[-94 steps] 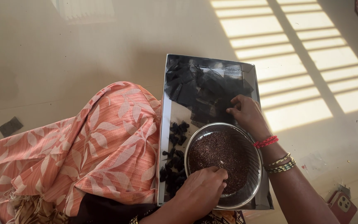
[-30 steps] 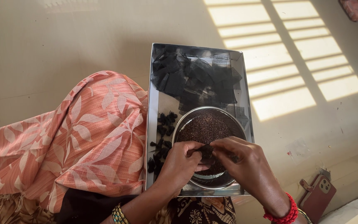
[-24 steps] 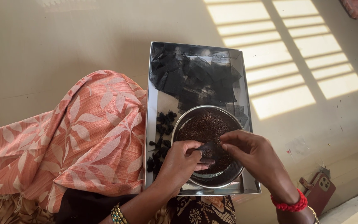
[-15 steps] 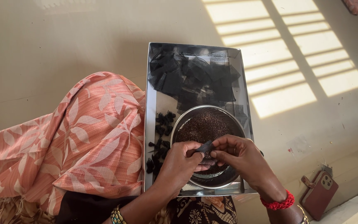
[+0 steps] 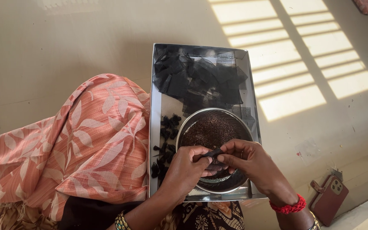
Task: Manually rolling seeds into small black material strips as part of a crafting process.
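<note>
sunlit floor, tray mid-frame: left hand and right hand pinch one black mesh piece over the seed bowl; few tied bundles done, mesh pile remains.

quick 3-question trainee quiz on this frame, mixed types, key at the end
1. True or false: the steel bowl sits inside the metal tray.
2. Where do the small tied black bundles lie? A) left of the bowl, in the tray; B) on the floor by the phone; C) on the orange cloth.
3. Fill in: the left hand and right hand together pinch a small black ____ over the bowl.

Key: 1 true; 2 A; 3 piece of net fabric, like the black squares piled at the tray's far end.
</note>
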